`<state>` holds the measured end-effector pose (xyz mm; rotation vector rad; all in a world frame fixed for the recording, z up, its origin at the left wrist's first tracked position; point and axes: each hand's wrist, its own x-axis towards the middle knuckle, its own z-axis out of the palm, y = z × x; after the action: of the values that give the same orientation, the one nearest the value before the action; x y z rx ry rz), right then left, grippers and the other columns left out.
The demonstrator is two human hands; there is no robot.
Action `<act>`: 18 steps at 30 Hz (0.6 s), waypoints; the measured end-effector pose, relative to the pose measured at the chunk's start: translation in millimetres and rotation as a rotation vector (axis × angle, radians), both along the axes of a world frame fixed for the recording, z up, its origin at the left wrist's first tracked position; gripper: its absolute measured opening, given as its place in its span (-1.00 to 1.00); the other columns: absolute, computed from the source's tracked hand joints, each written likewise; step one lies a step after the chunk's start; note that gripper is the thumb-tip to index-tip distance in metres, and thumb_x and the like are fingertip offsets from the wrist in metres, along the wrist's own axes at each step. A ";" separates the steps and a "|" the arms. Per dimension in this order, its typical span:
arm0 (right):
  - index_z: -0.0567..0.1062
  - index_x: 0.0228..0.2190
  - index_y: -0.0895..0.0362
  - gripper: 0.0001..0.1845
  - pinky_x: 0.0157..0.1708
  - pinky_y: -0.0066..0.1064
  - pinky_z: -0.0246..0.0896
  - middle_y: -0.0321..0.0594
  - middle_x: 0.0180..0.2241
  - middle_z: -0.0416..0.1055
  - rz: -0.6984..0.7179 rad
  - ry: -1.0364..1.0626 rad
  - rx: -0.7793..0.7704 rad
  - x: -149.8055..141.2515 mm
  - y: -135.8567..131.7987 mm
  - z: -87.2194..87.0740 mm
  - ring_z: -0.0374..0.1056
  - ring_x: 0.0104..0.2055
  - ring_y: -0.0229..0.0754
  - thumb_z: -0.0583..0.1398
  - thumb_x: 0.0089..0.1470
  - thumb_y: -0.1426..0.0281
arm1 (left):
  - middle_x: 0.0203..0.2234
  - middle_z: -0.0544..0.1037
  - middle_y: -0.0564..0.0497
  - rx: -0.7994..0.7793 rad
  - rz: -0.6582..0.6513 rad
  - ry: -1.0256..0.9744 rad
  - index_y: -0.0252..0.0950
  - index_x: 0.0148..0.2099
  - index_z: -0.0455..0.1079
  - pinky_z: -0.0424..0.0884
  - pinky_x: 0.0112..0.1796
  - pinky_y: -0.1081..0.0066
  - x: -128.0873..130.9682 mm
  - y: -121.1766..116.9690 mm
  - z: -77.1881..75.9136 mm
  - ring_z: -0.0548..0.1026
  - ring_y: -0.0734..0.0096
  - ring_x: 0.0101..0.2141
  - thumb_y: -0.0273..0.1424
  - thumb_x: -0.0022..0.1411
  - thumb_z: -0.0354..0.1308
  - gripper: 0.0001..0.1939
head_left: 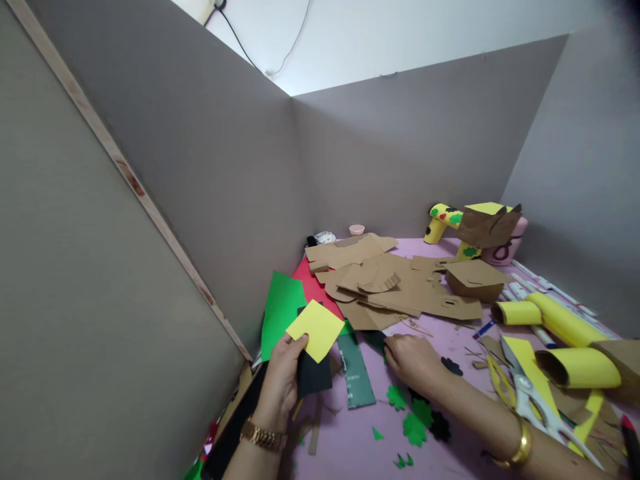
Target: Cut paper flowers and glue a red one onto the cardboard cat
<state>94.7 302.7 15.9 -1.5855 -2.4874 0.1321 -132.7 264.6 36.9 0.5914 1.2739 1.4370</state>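
My left hand (287, 373) is closed with the thumb on top of a yellow paper square (316, 328). Black paper (314, 375) shows below the square; I cannot tell whether the hand grips it too. My right hand (407, 357) is bent down to the table, fingers closed at the edge of a dark piece of paper (374, 339); its fingertips are partly hidden. Between the hands lies a dark green printed strip (356, 373). Green paper flower shapes (415, 429) and black ones (440, 427) lie below my right hand.
Flat cardboard pieces (380, 287) cover the table's middle, beside a cardboard box (475, 277). Green paper (283, 310) and red paper (313, 283) lie left. Scissors (533, 393) and yellow tubes (577, 368) sit right. Grey partitions (400, 153) enclose the table.
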 end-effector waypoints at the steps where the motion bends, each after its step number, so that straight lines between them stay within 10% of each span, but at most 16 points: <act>1: 0.51 -0.47 0.19 -0.70 -0.43 -0.29 0.19 0.06 -0.45 0.55 -0.007 0.000 0.007 1.9 -1.0 3.2 0.47 -0.38 0.06 0.00 0.10 0.49 | -0.47 0.63 -0.11 -0.007 0.014 0.000 -0.39 -0.09 0.36 0.45 -0.51 0.43 -2.1 -2.1 0.7 0.57 0.31 -0.54 -0.60 0.10 0.09 -0.71; 13: 0.41 -0.02 0.26 -0.49 -0.41 -0.35 0.31 0.02 -0.25 0.54 0.301 0.024 0.026 -38.8 -68.3 2.3 0.48 -0.30 0.03 0.09 -0.06 0.66 | -0.19 0.57 -0.11 0.037 0.001 -0.046 -0.23 -0.01 0.29 0.43 -0.29 0.42 67.9 -46.4 -37.8 0.50 0.19 -0.14 -0.25 0.08 0.20 -0.58; 18: 0.36 0.03 0.13 -0.58 -0.13 -0.34 0.32 -0.06 -0.06 0.46 0.434 0.159 -0.017 -37.9 -67.4 9.0 0.39 -0.08 -0.06 0.10 0.13 0.35 | -0.27 0.57 -0.07 0.088 0.184 0.020 -0.27 -0.11 0.34 0.42 -0.23 0.40 39.7 -42.4 -26.6 0.52 0.23 -0.20 -0.41 0.04 0.21 -0.69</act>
<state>56.8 235.3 24.9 -0.9725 -2.6625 0.3248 -92.9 222.2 10.4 0.5592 1.3129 1.6501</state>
